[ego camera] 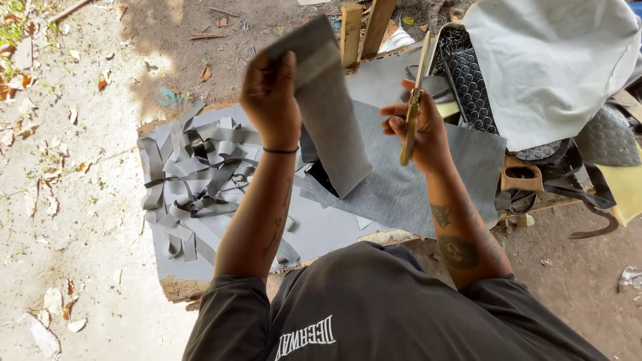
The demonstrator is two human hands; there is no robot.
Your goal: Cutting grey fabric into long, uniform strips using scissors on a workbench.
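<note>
Dark-shirted, the person's left hand (271,100) pinches a grey fabric strip (331,110) upright while right-hand (418,130) fingers grip scissors (411,117), cutting underway above the counter (321,230).

Outdoor workspace on bare earth, in daylight.

A low worktop (321,234) covered in grey sheet stands on sandy ground (80,200) scattered with dry leaves (57,304). Beyond the worktop, wooden slats (364,27) rise from shaded dirt; left of it the ground lies sunlit; to its right, pale cloth (555,60) drapes piled offcuts.
</note>
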